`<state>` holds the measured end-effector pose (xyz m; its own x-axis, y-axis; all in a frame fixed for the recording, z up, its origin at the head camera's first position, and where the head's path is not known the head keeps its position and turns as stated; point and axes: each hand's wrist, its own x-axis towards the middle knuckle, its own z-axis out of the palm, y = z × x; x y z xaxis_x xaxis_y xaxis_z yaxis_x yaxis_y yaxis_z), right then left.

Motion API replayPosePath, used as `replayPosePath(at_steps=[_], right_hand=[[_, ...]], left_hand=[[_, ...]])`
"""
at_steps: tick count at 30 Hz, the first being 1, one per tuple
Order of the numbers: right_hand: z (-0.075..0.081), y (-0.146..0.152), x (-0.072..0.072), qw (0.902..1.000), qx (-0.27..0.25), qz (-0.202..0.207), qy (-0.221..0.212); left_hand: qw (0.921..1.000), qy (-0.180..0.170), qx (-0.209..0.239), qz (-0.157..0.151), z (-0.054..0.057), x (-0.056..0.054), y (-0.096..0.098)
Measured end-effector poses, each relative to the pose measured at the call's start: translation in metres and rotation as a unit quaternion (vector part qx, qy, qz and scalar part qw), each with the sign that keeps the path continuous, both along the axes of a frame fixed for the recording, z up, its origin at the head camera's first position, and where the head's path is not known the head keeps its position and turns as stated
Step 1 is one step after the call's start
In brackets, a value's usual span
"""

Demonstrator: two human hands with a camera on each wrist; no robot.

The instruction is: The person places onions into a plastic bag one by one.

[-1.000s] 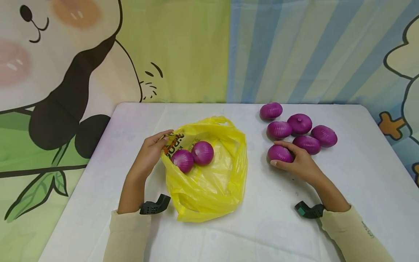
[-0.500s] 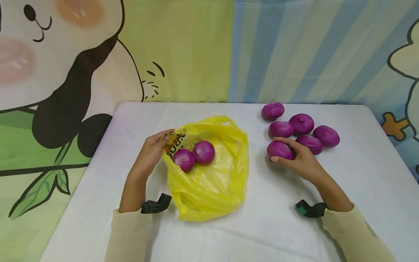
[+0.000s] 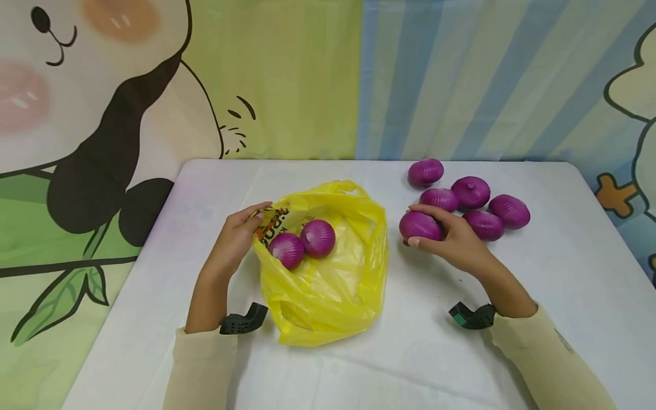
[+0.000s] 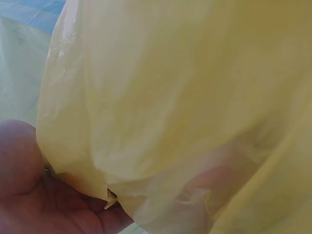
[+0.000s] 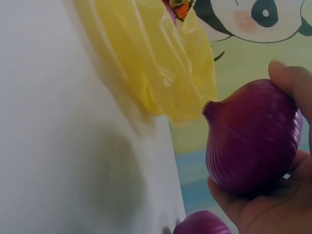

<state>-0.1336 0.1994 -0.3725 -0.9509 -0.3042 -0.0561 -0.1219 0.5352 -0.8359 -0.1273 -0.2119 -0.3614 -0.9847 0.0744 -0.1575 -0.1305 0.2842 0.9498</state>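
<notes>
A yellow plastic bag (image 3: 348,279) lies with its mouth spread on the table, and two purple onions (image 3: 318,238) sit inside its left part. My left hand (image 3: 233,242) pinches the bag's left rim between thumb and fingers; in the left wrist view the bag's film (image 4: 161,97) covers most of the picture. To the right of the bag, my right hand (image 3: 458,242) grips another purple onion (image 3: 420,226) from its right side. The right wrist view shows that onion (image 5: 253,139) held above the white tabletop, its pointed end toward the bag.
Several more purple onions (image 3: 471,192) are grouped at the back right of the white table (image 3: 410,353), just behind the right hand. A cartoon-printed cloth (image 3: 297,80) hangs behind the table's far edge. Each wrist wears a black camera mount (image 3: 244,320).
My right hand has lifted its onion off the table and moved left, away from the group toward the bag. The left hand keeps its hold on the rim.
</notes>
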Motion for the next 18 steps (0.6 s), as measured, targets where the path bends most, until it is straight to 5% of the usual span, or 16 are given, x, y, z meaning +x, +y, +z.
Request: replayPosePath(at_steps=[18], right_hand=[[0.019, -0.041, -0.019, 0.9933, -0.098, 0.062, -0.003]], left_hand=[[0.9999, 0.000, 0.010, -0.006, 0.000, -0.001, 0.002]])
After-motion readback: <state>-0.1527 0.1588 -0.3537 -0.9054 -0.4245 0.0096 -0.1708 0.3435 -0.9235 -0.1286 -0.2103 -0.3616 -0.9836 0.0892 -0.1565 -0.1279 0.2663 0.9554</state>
